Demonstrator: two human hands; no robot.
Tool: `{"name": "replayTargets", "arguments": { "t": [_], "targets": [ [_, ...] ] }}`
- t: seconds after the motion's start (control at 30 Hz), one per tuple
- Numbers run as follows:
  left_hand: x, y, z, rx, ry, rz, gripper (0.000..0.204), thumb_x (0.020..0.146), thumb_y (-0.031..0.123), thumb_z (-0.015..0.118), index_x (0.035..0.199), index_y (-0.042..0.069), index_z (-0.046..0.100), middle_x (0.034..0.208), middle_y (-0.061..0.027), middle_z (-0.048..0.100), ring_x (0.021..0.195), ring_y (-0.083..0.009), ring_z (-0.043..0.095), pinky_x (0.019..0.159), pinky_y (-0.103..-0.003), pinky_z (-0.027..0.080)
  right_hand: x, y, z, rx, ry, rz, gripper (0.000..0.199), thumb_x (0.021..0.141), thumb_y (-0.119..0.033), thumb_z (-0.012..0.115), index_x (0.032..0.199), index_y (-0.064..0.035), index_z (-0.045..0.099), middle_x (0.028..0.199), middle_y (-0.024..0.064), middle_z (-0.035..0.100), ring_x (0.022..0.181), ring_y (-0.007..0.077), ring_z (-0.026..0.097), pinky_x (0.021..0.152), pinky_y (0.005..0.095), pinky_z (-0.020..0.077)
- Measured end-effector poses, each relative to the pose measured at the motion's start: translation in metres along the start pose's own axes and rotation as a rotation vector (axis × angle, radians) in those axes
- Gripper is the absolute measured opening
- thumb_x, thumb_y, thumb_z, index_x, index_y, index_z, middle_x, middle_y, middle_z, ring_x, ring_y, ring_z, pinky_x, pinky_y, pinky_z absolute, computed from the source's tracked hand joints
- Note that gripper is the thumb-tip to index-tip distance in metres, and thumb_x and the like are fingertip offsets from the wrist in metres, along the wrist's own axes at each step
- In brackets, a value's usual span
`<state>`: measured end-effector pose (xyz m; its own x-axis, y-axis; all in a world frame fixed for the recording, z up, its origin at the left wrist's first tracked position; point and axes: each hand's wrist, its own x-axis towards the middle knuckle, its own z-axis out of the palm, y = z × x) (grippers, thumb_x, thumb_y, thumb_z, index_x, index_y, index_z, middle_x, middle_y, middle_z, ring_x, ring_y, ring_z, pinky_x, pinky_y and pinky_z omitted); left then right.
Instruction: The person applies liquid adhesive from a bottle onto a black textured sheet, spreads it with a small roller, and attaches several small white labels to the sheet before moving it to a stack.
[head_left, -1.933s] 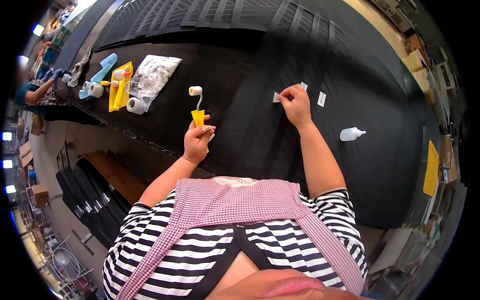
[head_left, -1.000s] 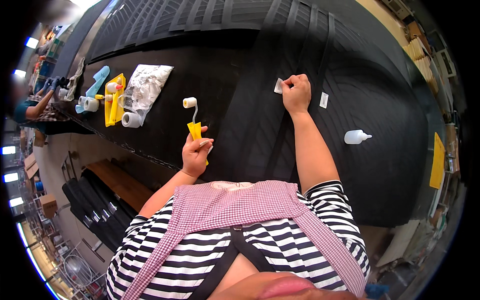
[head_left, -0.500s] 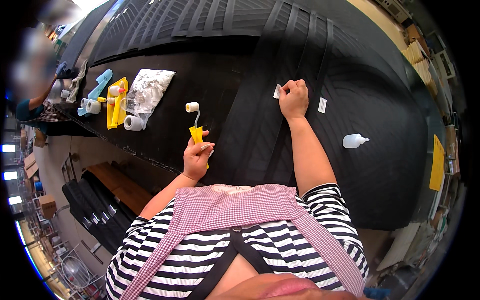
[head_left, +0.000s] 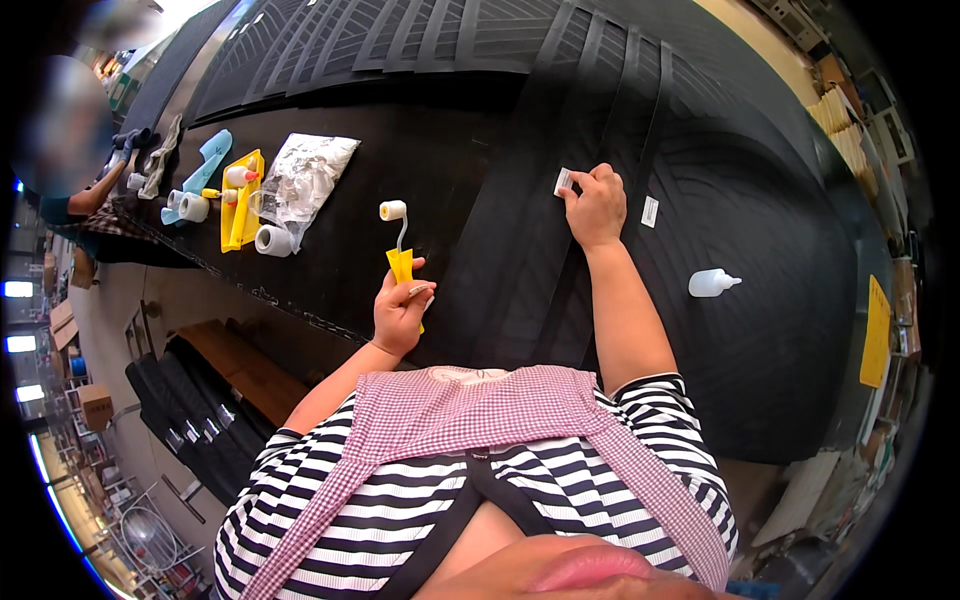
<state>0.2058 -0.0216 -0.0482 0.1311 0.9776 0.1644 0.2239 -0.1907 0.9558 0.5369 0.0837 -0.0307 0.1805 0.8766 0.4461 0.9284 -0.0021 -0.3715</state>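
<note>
My left hand [head_left: 400, 310] grips the yellow handle of a small paint roller [head_left: 397, 232], its white roller head pointing away from me over the black rubber sheet [head_left: 760, 260]. My right hand [head_left: 597, 205] rests fingers-down on the black sheet, pressing on a small white label [head_left: 563, 181] at its fingertips. A second white label [head_left: 650, 211] lies just right of that hand. A white squeeze bottle [head_left: 712, 283] lies on its side further right.
At the left are a crumpled clear plastic bag [head_left: 305, 178], a yellow tray [head_left: 240, 200] with small rollers, white tape rolls [head_left: 270, 240] and a light blue tool [head_left: 205, 165]. Another person's arm [head_left: 90, 195] works at the far left. A yellow card [head_left: 875, 330] sits at the right edge.
My right hand has slid slightly along the sheet while staying on the white label. The left hand keeps the roller, shifted a little nearer to me.
</note>
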Motion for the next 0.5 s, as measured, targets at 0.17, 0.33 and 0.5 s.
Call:
{"name": "replayTargets", "arguments": {
  "t": [0.17,0.33,0.5],
  "targets": [
    [0.001,0.002,0.0,0.025,0.003,0.061,0.007,0.088,0.004,0.07,0.093,0.002,0.074,0.12,-0.0197,0.062,0.109,-0.0269,0.063,0.083,-0.03,0.052,-0.005,-0.004,-0.006,-0.023,0.015,-0.023,0.026,0.071,-0.019,0.084,0.093,-0.0087,0.075,0.092,0.0045,0.055,0.093,0.0258,0.057,0.08,0.0375,0.0493],
    [-0.001,-0.005,-0.002,0.026,0.011,0.07,0.007,0.087,0.004,0.071,0.093,0.002,0.074,0.123,-0.0201,0.062,0.114,-0.0276,0.061,0.09,-0.034,0.051,-0.012,-0.026,-0.043,0.117,0.224,-0.081,0.018,0.072,-0.013,0.083,0.084,-0.0062,0.071,0.086,0.007,0.058,0.085,0.0278,0.059,0.076,0.0389,0.0498],
    [-0.001,0.014,-0.002,-0.164,-0.118,-0.02,0.008,0.09,0.005,0.069,0.095,0.001,0.074,0.136,-0.0169,0.055,0.118,-0.0244,0.059,0.094,-0.033,0.05,-0.092,-0.068,-0.081,0.675,-0.162,-0.021,0.016,0.075,-0.008,0.081,0.077,-0.005,0.066,0.074,0.0094,0.058,0.068,0.0236,0.06,0.064,0.0344,0.05]
  ]
}}
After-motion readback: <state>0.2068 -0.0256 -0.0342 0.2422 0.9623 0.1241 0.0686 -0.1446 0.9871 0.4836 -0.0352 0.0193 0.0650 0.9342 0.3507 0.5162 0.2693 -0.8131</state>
